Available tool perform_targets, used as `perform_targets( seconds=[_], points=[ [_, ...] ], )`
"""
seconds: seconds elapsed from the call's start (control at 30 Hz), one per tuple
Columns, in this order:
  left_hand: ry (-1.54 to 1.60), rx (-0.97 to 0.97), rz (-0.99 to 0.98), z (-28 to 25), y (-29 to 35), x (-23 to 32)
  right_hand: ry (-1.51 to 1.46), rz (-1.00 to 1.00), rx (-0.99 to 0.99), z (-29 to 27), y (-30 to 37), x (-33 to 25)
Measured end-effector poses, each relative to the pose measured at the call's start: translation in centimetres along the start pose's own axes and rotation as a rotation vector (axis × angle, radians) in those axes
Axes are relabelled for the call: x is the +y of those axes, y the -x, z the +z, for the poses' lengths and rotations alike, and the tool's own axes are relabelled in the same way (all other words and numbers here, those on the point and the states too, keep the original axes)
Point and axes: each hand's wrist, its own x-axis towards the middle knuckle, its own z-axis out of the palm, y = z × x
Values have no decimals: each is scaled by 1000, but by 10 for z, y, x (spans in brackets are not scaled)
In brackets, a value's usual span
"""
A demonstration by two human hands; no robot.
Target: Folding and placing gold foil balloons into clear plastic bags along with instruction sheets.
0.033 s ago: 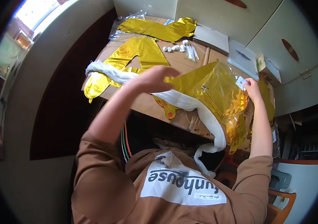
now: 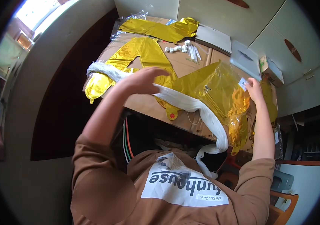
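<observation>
My right hand (image 2: 254,91) pinches the edge of a clear plastic bag (image 2: 220,90) by its small white label (image 2: 243,84). The bag lies over a gold foil balloon (image 2: 195,80), which is flat and spread on the table. Above a long hank of white string (image 2: 178,100) hovers my left hand (image 2: 145,80), fingers stretched and apart, slightly blurred, holding nothing. That hank runs across the front of the table and hangs over its edge. Left of it lies another flat gold foil balloon (image 2: 141,48) shaped with two legs, and a rounded gold end (image 2: 99,87) pokes out beneath the string.
Cardboard (image 2: 141,103) covers the table. At the back are a further gold foil balloon (image 2: 156,30), white sticks (image 2: 193,51), small white bundles (image 2: 175,48), a flat grey-white box (image 2: 214,38) and a translucent plastic lid (image 2: 244,58). A small carton (image 2: 271,71) stands at right, before white cabinets (image 2: 268,37).
My left hand has drawn a little to the left, away from the gold balloon under the bag. My right hand stays on the bag's edge.
</observation>
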Motion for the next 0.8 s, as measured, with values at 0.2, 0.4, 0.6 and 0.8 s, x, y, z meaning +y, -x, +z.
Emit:
perform_targets(
  seconds=[0.2, 0.4, 0.6, 0.8],
  points=[
    [-420, 97, -59, -1, 68, -72, 238, -205, -10, -56, 95, -190],
    [-534, 150, 19, 14, 49, -84, 140, -247, -286, -38, 163, -241],
    [-515, 153, -122, 21, 52, -85, 185, -256, -295, -3, 187, -239],
    [-314, 522, -54, 8, 67, -85, 334, -293, -190, 12, 208, -252]
  ],
)
